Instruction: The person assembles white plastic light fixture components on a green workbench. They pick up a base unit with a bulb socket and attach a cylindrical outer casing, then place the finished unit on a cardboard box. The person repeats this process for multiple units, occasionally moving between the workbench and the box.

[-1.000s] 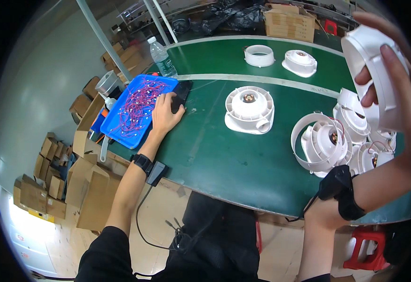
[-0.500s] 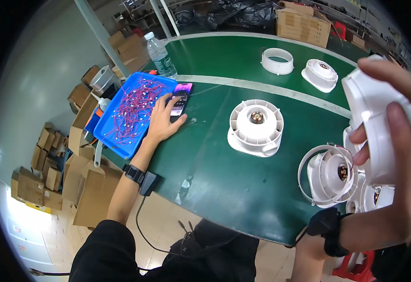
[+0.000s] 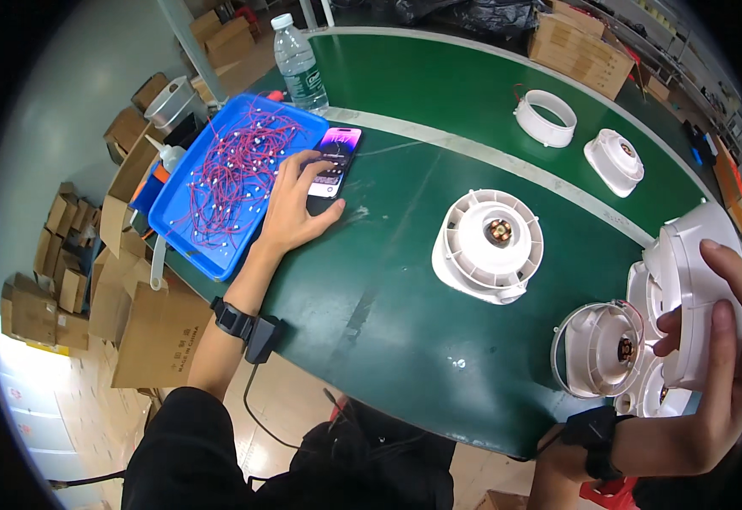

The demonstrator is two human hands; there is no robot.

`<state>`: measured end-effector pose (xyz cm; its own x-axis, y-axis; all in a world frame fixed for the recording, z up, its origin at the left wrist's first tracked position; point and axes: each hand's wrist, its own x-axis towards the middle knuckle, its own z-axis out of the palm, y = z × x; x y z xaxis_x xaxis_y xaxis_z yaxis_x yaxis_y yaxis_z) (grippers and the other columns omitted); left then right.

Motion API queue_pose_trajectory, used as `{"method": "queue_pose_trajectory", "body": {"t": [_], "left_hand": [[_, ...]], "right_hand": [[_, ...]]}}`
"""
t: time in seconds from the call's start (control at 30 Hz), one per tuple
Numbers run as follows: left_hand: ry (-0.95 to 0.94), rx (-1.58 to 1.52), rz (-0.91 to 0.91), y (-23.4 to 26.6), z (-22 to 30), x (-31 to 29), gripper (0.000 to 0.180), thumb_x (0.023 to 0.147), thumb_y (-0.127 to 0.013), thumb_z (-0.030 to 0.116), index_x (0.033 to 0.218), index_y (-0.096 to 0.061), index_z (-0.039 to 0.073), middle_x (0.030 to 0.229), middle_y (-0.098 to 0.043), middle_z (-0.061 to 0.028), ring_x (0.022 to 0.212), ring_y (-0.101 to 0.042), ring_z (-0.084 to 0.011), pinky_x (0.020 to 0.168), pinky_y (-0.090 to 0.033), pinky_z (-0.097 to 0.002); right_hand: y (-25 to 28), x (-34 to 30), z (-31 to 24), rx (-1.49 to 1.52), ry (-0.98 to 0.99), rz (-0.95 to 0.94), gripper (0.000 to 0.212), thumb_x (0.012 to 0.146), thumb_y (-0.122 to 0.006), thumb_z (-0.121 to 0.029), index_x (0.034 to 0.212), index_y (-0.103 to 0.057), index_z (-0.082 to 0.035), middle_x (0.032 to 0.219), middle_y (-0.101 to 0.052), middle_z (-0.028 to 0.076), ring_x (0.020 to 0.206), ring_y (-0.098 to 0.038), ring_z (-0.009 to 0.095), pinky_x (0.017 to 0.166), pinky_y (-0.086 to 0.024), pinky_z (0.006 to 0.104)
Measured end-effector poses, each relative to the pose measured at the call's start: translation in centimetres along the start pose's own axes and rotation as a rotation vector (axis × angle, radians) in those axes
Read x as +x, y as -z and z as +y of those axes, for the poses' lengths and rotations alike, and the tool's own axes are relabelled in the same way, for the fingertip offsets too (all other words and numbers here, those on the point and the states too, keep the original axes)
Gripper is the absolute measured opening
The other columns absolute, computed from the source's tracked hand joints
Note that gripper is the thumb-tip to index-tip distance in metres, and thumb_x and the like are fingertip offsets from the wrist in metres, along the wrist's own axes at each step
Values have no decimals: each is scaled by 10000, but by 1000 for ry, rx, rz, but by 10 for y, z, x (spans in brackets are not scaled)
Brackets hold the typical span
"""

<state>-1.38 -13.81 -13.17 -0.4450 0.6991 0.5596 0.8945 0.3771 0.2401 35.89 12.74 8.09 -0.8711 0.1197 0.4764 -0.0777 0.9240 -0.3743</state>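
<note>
At the left of the table my left hand lies with its fingers spread, the fingertips on the lit screen of a smartphone. At the far right my right hand grips a white plastic fan housing, its thumb and fingers around the shell. That housing is beside, and partly in front of, other white fan housings; whether it touches them I cannot tell. Next to them is a round fan housing with copper motor windings and a loose ring around it. Another fan housing rests mid-table, its copper windings facing up.
Beside the phone lies a blue tray of red wires with white connectors. A water bottle stands behind it. Across the pale strip are a white ring and a small fan housing. Cardboard boxes are at the left.
My right hand has come down with the fan housing, toward the other housings at the table's right. The whole view has shifted a little. My left hand stays on the smartphone.
</note>
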Motion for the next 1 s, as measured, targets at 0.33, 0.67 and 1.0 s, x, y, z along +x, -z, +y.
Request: {"method": "queue_pose_trajectory", "body": {"t": [0.33, 0.67, 1.0], "left_hand": [[-143, -36, -103, 8, -2, -2, 192, 737, -774, 143, 913, -732, 80, 1023, -588, -69, 1025, -538, -289, 899, -450, -400], [-197, -99, -232, 1, 20, -2, 120, 835, -695, 128, 918, -700, 41, 869, -599, -74, 896, -570, -249, 783, -507, -375], [-182, 115, -384, -45, 86, 47, 80, 810, -545, -10, 848, -596, -57, 882, -613, -256, 814, -659, -432, 719, -555, -487]], "right_hand": [[-50, 6, -68, -171, -335, 337, 297, 905, -418, -42, 1026, -671, 56, 973, -656, 179, 599, -621, 189, 562, -497, 260], [-43, 13, -76, -53, -282, 236, 282, 860, -434, 1, 990, -671, 78, 897, -656, 182, 569, -588, 168, 585, -476, 256], [-27, 12, -62, -191, -114, 161, 274, 765, -521, 81, 987, -680, 55, 787, -663, 184, 553, -608, 236, 591, -487, 285]]}}
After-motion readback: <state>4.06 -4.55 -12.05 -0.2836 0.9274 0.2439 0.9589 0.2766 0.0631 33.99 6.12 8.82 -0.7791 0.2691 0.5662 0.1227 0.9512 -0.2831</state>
